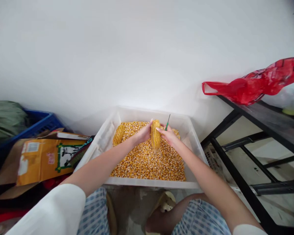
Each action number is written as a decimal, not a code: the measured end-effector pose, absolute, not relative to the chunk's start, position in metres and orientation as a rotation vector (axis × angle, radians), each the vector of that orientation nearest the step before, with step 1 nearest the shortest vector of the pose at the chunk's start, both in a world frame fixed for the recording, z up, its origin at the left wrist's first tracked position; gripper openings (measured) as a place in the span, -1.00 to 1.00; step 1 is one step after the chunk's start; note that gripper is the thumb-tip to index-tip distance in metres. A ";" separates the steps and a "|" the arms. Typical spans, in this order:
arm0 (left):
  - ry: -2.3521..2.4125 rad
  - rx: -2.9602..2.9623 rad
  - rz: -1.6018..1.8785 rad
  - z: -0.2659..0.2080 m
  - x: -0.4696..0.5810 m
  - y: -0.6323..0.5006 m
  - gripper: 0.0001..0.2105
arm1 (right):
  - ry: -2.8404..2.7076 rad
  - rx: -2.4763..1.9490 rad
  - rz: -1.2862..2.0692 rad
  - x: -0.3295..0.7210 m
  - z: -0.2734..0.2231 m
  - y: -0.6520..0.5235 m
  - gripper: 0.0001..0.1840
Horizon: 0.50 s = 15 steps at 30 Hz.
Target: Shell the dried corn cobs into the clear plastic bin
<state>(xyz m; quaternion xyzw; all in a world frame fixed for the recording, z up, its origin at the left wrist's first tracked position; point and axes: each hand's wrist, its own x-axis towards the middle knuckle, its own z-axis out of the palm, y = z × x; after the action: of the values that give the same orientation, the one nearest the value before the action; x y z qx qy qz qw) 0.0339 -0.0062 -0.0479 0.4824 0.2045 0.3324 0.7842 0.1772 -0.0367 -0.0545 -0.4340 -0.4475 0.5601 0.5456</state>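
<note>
A yellow corn cob (pixel 155 138) stands nearly upright above the heap of loose corn kernels (pixel 147 163). My left hand (pixel 144 132) is closed around the cob's left side. My right hand (pixel 170 134) holds a small screwdriver (pixel 167 125) with a green handle, its thin dark shaft pointing up, and its fingers also touch the cob's right side. A second corn cob (pixel 119 134) lies at the left of the heap. Kernels and cobs are inside a whitish plastic tub (pixel 152 181) in front of me.
On the left are a blue crate (pixel 42 122) with a green bag (pixel 8 119) and a yellow printed cardboard box (pixel 44 160). To the right, a black metal-framed table (pixel 276 124) carries a red plastic bag (pixel 257 83). A white wall (pixel 137 55) rises behind the tub.
</note>
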 end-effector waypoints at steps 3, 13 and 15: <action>0.518 1.209 0.732 -0.053 0.026 -0.001 -0.53 | -1.280 -1.086 1.217 0.173 -0.056 -0.041 -0.49; 0.966 1.731 0.785 -0.061 0.027 0.001 -0.54 | -1.766 -1.472 1.027 0.193 -0.039 -0.047 -0.68; 0.989 1.647 0.782 -0.065 0.030 -0.002 -0.50 | -1.858 -1.587 0.883 0.199 -0.028 -0.050 -0.71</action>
<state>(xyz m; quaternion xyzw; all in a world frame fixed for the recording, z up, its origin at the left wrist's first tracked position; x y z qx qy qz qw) 0.0304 -0.0020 -0.0652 0.6837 0.4106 0.3245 0.5087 0.1986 -0.0501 -0.0279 -0.5885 -0.6887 0.3275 0.2684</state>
